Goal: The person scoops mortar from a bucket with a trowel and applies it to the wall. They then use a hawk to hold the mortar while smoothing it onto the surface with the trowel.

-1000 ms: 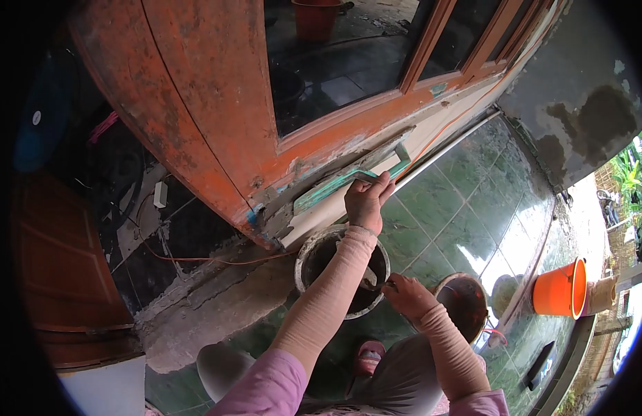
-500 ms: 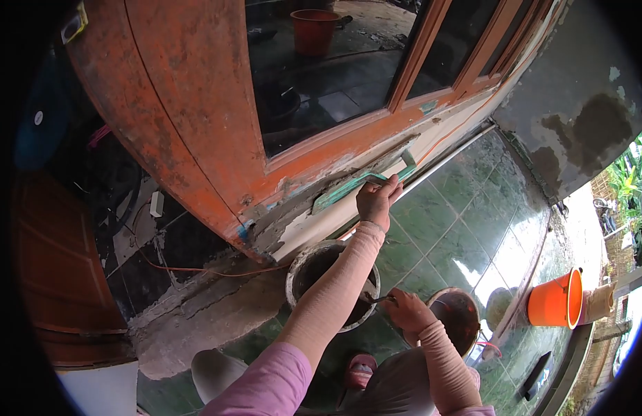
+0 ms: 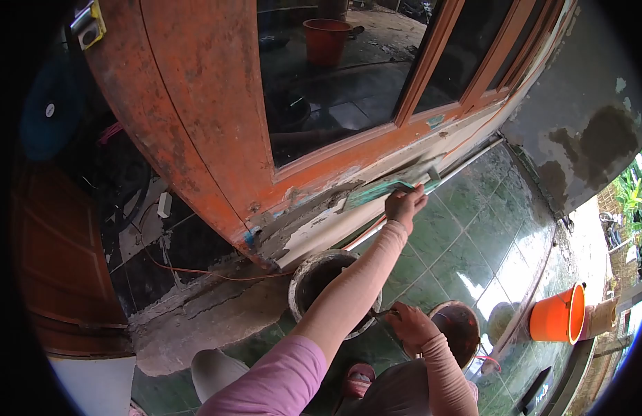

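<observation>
My left hand (image 3: 405, 206) is closed round the handle of a green plastering float (image 3: 371, 195). The float lies against the mortar-smeared strip of wall (image 3: 293, 232) under the orange window frame (image 3: 335, 149). Lower down, my right hand (image 3: 410, 324) grips the handle of a small tool, possibly a trowel, at the rim of a mortar-crusted bucket (image 3: 298, 277). My left forearm covers part of that bucket and the tool's far end. Close beside my right hand stands a second dirty bucket (image 3: 466, 333).
An orange bucket (image 3: 553, 315) stands on the green tiled floor (image 3: 453, 239) at right, near a dark flat object (image 3: 536, 390). A thin orange cable (image 3: 217, 276) crosses the rough concrete sill (image 3: 203, 326). A white pipe (image 3: 466, 163) runs along the wall base.
My left hand and the float have shifted right along the wall strip. My right hand stays by the bucket. The camera view has tilted slightly.
</observation>
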Available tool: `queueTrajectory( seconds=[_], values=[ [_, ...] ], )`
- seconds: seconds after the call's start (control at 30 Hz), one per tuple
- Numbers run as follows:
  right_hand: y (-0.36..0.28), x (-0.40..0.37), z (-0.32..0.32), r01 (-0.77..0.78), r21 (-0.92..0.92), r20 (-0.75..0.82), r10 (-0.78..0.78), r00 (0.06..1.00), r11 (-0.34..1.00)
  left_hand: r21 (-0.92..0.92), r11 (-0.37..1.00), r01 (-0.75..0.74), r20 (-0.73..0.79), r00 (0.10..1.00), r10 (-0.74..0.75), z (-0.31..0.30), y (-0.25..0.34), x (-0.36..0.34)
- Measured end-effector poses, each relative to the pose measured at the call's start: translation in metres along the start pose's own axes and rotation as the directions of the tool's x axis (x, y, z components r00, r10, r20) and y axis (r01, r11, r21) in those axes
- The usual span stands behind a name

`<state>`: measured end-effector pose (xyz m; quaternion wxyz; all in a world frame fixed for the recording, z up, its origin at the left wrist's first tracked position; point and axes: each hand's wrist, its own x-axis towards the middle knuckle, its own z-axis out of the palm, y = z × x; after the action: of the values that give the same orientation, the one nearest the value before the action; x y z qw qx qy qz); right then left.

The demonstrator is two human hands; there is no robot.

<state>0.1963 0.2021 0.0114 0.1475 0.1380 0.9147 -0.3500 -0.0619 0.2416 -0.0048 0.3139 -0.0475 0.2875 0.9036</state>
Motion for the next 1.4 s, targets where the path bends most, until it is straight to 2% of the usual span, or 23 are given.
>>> queueTrajectory(
  seconds=[0.23, 0.3, 0.33, 0.37, 0.4, 0.43, 0.5, 0.57, 0.6, 0.63, 0.7, 0.77, 0.83, 0.87, 0.93, 1.0, 1.03, 1.1, 1.13, 1.23, 1.27, 1.33, 1.4],
  values=[
    [-0.007, 0.003, 0.001, 0.013, 0.033, 0.040, -0.014, 0.999, 0.999, 0.131, 0.987, 0.096, 0.065, 0.992, -0.105, 0.023, -0.021, -0.027],
    [-0.009, 0.005, 0.002, 0.021, 0.036, 0.049, -0.022, 0.999, 0.999, 0.463, 0.883, 0.075, 0.132, 0.980, -0.152, 0.029, -0.015, -0.047],
    [-0.011, 0.005, 0.002, 0.016, 0.024, 0.057, -0.018, 0.998, 1.000, 0.608, 0.793, -0.033, 0.166, 0.982, -0.087, 0.031, -0.016, -0.056],
    [-0.012, 0.006, 0.002, 0.013, 0.013, 0.066, -0.013, 0.998, 1.000, 0.612, 0.790, -0.031, 0.163, 0.983, -0.088, 0.029, -0.014, -0.065],
    [-0.013, 0.006, 0.003, 0.015, 0.019, 0.069, -0.016, 0.997, 1.000, 0.756, 0.595, -0.273, 0.309, 0.950, 0.043, 0.033, 0.001, -0.086],
    [-0.012, 0.006, 0.003, 0.021, 0.024, 0.062, -0.023, 0.998, 0.999, 0.808, 0.331, -0.487, 0.473, 0.872, 0.126, 0.038, 0.018, -0.107],
    [-0.012, 0.007, 0.004, 0.035, 0.036, 0.060, -0.037, 0.998, 0.999, 0.749, 0.364, -0.553, 0.532, 0.830, 0.166, 0.040, 0.043, -0.146],
    [-0.008, 0.008, 0.003, -0.022, 0.084, 0.071, 0.016, 0.997, 0.996, 0.650, 0.390, -0.652, 0.629, 0.750, 0.204, 0.036, 0.069, -0.179],
    [0.003, 0.008, 0.009, 0.112, 0.072, -0.044, -0.109, 0.993, 0.991, 0.682, 0.410, -0.606, 0.608, 0.781, 0.143, 0.030, 0.087, -0.197],
    [0.001, 0.008, 0.005, 0.119, 0.077, -0.040, -0.116, 0.992, 0.990, 0.712, 0.425, -0.559, 0.585, 0.807, 0.080, 0.023, 0.103, -0.214],
    [-0.005, 0.007, -0.004, -0.043, 0.053, 0.013, 0.042, 0.999, 0.998, 0.498, 0.765, -0.408, 0.477, 0.866, 0.152, 0.002, 0.115, -0.249],
    [0.001, 0.008, -0.003, -0.017, 0.110, -0.027, 0.021, 0.999, 0.994, 0.634, 0.388, -0.669, 0.639, 0.736, 0.223, -0.026, 0.146, -0.272],
    [0.002, 0.010, -0.002, -0.016, 0.149, -0.102, 0.031, 0.994, 0.989, 0.692, 0.463, -0.554, 0.462, 0.833, 0.306, -0.052, 0.162, -0.301],
    [0.009, 0.014, 0.001, 0.053, 0.100, -0.180, -0.034, 0.983, 0.994, 0.744, 0.437, -0.506, 0.414, 0.862, 0.293, -0.071, 0.171, -0.314],
    [0.003, 0.015, 0.003, 0.018, 0.163, -0.177, 0.012, 0.984, 0.987, 0.797, 0.408, -0.445, 0.356, 0.892, 0.278, -0.097, 0.197, -0.336],
    [-0.014, 0.016, -0.002, -0.021, 0.244, -0.188, 0.068, 0.980, 0.970, 0.901, 0.134, -0.411, 0.369, 0.893, 0.259, -0.109, 0.224, -0.356],
    [-0.016, 0.017, 0.000, -0.024, 0.254, -0.183, 0.073, 0.980, 0.967, 0.906, 0.130, -0.404, 0.364, 0.897, 0.251, -0.116, 0.235, -0.364],
    [-0.020, 0.019, 0.004, 0.034, 0.232, -0.239, 0.023, 0.971, 0.972, 0.966, -0.071, -0.249, 0.257, 0.953, 0.157, -0.129, 0.253, -0.378],
    [-0.028, 0.018, 0.003, 0.031, 0.240, -0.238, 0.028, 0.971, 0.970, 0.983, 0.026, -0.184, 0.179, 0.976, 0.123, -0.141, 0.256, -0.380],
    [-0.043, 0.012, 0.001, -0.005, 0.313, -0.208, 0.074, 0.975, 0.950, 0.996, -0.045, -0.083, 0.090, 0.981, 0.175, -0.195, 0.258, -0.372],
    [-0.040, 0.012, 0.005, 0.029, 0.302, -0.251, 0.050, 0.967, 0.953, 0.990, -0.085, -0.112, 0.125, 0.977, 0.172, -0.215, 0.259, -0.367],
    [-0.047, 0.009, 0.005, 0.059, 0.287, -0.294, 0.029, 0.955, 0.956, 0.995, -0.077, -0.065, 0.077, 0.983, 0.165, -0.231, 0.255, -0.358],
    [-0.056, 0.003, 0.002, 0.030, 0.358, -0.278, 0.076, 0.957, 0.933, 0.995, -0.097, 0.006, 0.009, 0.988, 0.152, -0.238, 0.252, -0.353]
  ],
)
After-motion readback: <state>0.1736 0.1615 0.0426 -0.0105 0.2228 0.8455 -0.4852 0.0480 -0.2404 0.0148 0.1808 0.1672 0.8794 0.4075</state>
